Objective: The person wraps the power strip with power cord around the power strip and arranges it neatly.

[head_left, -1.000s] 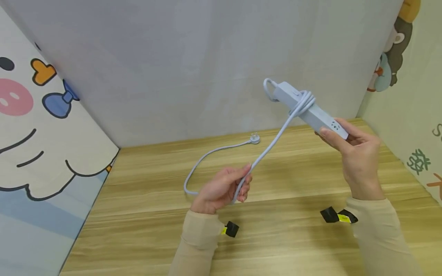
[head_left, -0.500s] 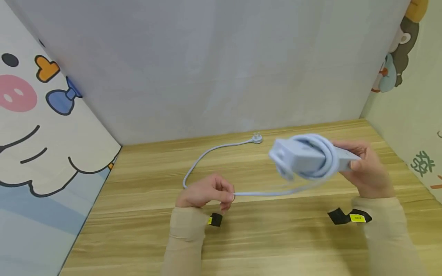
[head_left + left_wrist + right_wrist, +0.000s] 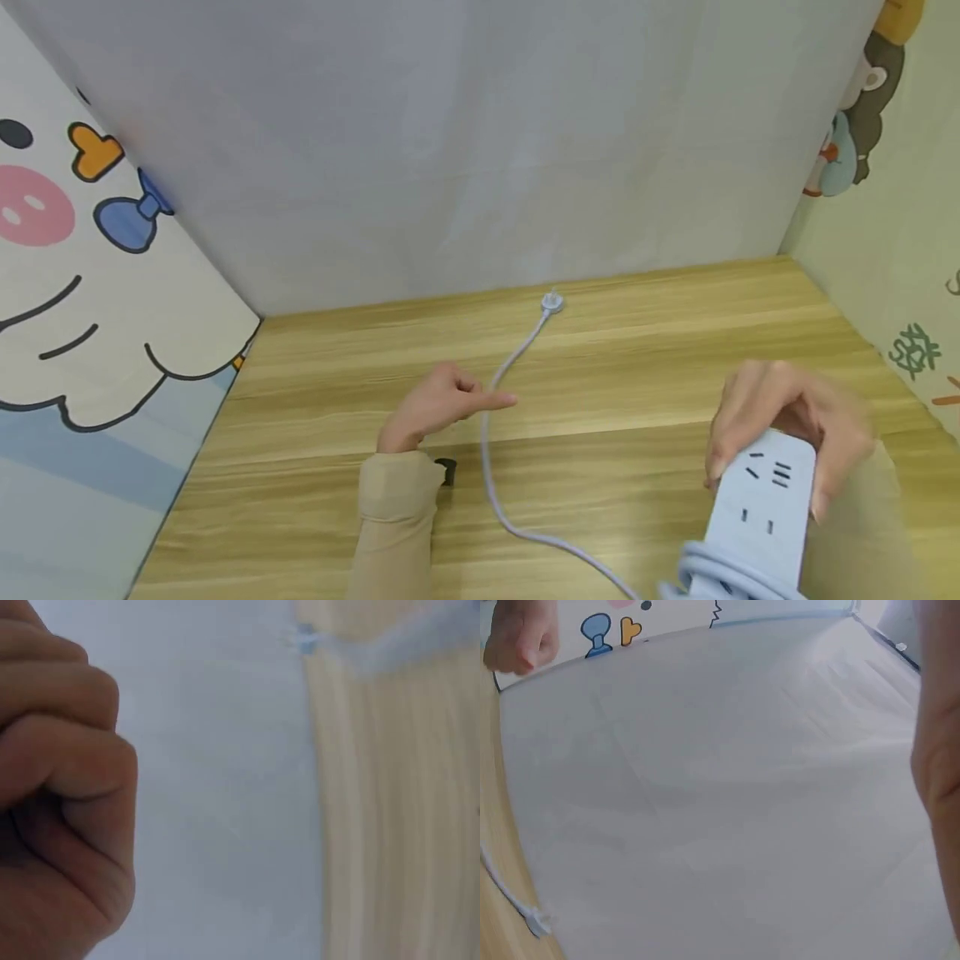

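At the lower right of the head view my right hand [image 3: 798,408] grips the end of a white power strip [image 3: 765,500], thumb and fingers along its sides. Its sockets face up, and turns of its own cord [image 3: 727,565] wrap round the body, partly cut off by the frame. The free cord [image 3: 491,467] runs across the table to a plug [image 3: 552,302] near the back wall. My left hand [image 3: 442,404] hovers over that cord with the thumb stretched out and the other fingers loosely curled [image 3: 75,765], holding nothing.
The wood-grain table [image 3: 337,375] meets a pale back wall [image 3: 450,167]. Cartoon-printed panels stand at the left [image 3: 112,292] and right [image 3: 885,275] sides.
My right hand has lowered the power strip toward me and turned it with sockets up. My left hand has let go of the cord, which now lies in a different curve; the plug has turned.
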Motion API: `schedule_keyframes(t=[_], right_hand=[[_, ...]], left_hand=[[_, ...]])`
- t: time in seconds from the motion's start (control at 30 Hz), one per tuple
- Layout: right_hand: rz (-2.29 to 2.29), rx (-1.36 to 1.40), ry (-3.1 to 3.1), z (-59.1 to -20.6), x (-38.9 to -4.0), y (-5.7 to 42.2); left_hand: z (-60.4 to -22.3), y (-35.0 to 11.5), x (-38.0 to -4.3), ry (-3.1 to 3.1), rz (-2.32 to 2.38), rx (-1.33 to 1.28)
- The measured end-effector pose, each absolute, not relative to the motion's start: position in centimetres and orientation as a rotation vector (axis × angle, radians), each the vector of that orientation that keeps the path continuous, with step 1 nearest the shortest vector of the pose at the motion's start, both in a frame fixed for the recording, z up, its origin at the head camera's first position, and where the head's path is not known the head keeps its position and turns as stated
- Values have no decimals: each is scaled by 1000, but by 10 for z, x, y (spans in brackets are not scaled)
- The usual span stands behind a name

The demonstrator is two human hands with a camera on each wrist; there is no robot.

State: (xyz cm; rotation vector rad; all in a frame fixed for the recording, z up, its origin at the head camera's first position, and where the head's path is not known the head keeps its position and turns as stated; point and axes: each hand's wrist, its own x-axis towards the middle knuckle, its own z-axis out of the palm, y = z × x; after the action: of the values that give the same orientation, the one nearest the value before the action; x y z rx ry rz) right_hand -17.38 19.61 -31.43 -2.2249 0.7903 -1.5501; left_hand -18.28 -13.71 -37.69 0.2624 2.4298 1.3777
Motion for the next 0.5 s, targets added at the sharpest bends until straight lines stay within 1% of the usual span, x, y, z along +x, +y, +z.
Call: schedule_keyframes(t=[0.1,0.23,0.4,0.5], right_hand=[[-1608,-2168,935,-311,-172,203],[-1627,-2065,1068,-315,-174,211],[-1708,-1958,1139,-324,-178,220],[-1802,-1834,1266,-328,-179,233]], left_hand=[[-369,-137,-179,2419,1378,375],[-360,-127,-173,2358,1349,521],[-359,-115,-171,2247,1386,539],[-356,-112,-168,2175,1464,566]])
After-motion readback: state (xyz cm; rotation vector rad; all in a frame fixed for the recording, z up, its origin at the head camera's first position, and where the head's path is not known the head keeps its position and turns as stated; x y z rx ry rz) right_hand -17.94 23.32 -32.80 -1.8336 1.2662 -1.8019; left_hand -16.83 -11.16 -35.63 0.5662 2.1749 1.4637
